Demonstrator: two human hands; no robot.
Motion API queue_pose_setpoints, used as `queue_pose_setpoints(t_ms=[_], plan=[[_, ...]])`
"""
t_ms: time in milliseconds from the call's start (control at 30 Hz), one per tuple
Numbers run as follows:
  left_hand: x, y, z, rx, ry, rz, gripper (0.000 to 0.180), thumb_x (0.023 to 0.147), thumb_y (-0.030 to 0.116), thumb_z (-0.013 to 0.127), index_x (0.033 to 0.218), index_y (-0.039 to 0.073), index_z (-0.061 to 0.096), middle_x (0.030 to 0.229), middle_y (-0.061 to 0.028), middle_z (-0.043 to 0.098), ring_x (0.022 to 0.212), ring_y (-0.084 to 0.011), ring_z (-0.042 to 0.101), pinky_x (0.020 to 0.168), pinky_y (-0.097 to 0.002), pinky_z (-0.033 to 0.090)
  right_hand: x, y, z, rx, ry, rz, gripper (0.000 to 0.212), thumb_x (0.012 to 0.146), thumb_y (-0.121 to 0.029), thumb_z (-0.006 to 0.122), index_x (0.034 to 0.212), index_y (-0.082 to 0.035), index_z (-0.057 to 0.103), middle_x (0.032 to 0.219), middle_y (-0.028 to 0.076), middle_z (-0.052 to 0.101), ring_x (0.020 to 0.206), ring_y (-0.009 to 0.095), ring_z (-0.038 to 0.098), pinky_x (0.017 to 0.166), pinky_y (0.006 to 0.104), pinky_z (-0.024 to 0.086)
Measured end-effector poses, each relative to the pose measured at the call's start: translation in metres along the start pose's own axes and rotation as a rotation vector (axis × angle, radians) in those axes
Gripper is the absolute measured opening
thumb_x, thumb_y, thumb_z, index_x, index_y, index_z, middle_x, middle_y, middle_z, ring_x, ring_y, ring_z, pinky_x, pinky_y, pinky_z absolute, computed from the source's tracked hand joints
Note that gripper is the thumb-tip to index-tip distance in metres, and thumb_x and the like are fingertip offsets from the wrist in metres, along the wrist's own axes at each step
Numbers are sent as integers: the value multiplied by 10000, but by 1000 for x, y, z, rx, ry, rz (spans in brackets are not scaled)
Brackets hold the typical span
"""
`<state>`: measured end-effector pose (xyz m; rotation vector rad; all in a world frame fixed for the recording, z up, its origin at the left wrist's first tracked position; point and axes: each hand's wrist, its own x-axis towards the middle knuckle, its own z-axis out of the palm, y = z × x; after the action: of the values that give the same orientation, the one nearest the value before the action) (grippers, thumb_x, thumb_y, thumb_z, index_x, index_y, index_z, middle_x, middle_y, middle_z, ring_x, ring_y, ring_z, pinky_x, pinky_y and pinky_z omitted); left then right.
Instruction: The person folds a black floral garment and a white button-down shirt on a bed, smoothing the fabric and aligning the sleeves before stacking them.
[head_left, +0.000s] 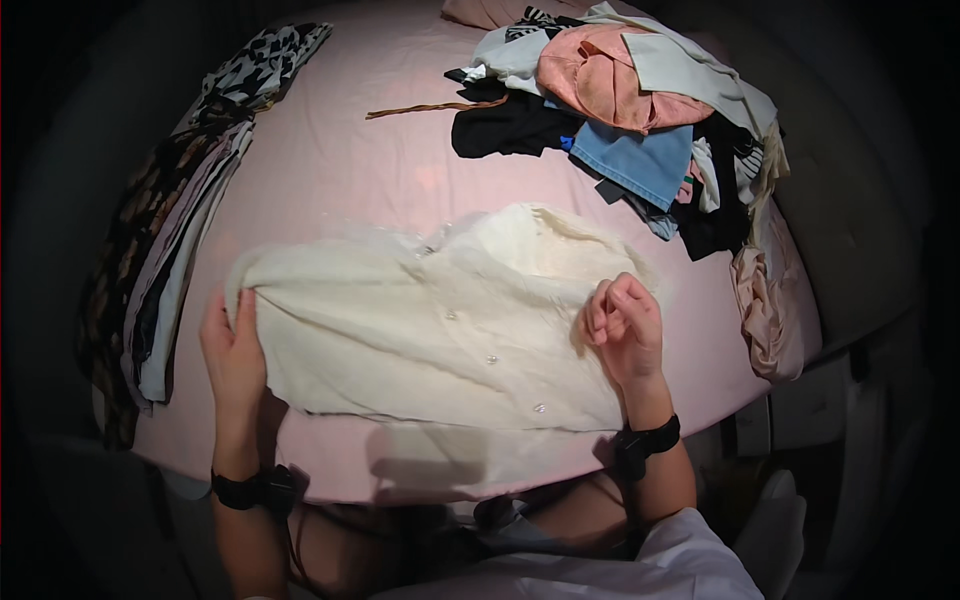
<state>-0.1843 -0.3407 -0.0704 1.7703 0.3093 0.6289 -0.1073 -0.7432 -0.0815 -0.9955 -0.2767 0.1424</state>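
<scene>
A cream button-up shirt (360, 330) lies spread out across the near part of the bed, its left end slightly raised. Small clear buttons run diagonally down its right half, and sheer trim shows along the far edge. My left hand (235, 340) pinches the shirt's left edge, thumb on top and fingers partly hidden behind the cloth. Just above the shirt's right side is my right hand (627, 322), palm turned inward and fingers curled loosely together. No cloth shows between those fingers.
Pink sheeting (330, 180) covers the bed. At the far right sits a jumbled heap of clothes (600, 90), with a light pink garment (765, 300) hanging near the right edge. Folded clothes (170, 250) line the left edge, a black-and-white patterned piece (265, 65) farthest away.
</scene>
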Motion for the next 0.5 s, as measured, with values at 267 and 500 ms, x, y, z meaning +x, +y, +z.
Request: queue_pose_setpoints(t_ms=[267,500], plan=[[43,-13,-3,704,-75,383,383,876,115,627,1187,-69,500,1135,-245,546,1067,-417,545,931,-432,450,11,-5,-59,-841,315,-146,126,870,-34,669,926,-18,557,717,18,554,549,54,497,520,221,402],[34,-54,-10,722,-235,250,392,878,164,653,1153,-62,491,1109,-245,538,1036,-430,543,900,-439,456,20,-1,-88,-1145,410,-203,342,809,-99,724,1124,-24,612,900,54,597,732,129,577,656,257,473]])
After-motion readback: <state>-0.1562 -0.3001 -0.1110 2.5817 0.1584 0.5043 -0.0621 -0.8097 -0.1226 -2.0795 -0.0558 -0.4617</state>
